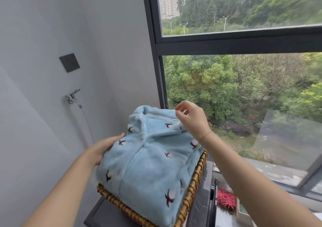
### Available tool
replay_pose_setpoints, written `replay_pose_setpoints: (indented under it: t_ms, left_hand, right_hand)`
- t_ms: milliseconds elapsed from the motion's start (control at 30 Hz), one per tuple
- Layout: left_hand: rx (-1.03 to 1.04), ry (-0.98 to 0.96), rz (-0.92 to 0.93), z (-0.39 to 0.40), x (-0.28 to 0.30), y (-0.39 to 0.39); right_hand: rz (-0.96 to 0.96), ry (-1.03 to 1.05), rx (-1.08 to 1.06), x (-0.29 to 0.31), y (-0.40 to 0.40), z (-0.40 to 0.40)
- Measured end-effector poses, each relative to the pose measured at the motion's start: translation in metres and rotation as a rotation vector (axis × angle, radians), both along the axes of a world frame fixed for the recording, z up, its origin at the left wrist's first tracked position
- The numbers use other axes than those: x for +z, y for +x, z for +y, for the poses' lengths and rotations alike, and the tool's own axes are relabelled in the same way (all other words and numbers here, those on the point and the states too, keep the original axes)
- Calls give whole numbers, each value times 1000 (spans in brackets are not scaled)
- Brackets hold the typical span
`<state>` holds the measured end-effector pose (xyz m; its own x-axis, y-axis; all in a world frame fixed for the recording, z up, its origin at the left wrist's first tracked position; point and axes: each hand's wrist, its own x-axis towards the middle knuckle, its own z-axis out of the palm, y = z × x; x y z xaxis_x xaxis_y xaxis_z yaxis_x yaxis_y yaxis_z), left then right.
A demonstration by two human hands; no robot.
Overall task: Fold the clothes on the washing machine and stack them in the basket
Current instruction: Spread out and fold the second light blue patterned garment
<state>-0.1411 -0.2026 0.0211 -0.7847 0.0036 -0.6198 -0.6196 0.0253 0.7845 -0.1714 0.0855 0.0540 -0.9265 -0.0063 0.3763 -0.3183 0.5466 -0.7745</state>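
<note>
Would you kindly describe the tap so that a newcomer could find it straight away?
Start at the grey wall left of the window. Below the dark square socket plate, above and left of the blue garment, sits the tap. It is the only shiny chrome thing there.
</note>
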Motion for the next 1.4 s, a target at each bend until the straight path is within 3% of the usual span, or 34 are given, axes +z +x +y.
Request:
replay_pose_setpoints:
  t_ms: [167, 267, 400, 500, 633, 833, 933, 1167, 1233, 1300, 1400]
  left_hand:
    - [48, 160, 100, 4, -16, -13]
    - [61, 131, 227, 4, -16, -23]
    - [-62, 299, 266, -4, -11, -30]
    - [-89, 325, 280, -9, -8, -32]
    - [-75, 211, 348, -14, -12, -27]
    - [-107, 63, 330, -22, -17, -27]
    - [-225, 57, 176, -27, -18, -19]
    - [-200, 26, 189, -34, -11, -14]
    - [-256, -128, 212, -37, -10, -14]
    - [-263, -425, 316, -40, -13, -19]
    - [-287, -711, 645, -30, 4, -22]
  right_hand:
    - [-145, 370, 202, 24, -65, -48]
    - [-282, 501, 262, 22, -99, -89]
    - [-581, 479, 267, 4, -127, -128]
    - [-576, 413, 221, -10, -139, -132]
    - [-597, 274, 50, 8, -149, -114]
    - [-706, 311, -31, 3, -154, -102]
    - [-686, 253, -49, -19, -154, -106]
    - [-486, 362, -130, -39, -143, -120]
    - [-366, 389, -189, -37, -138, -119]
    - [-250, 388, -246, -24, -127, -115]
    - [-103, 421, -270, 2, -99, -100]
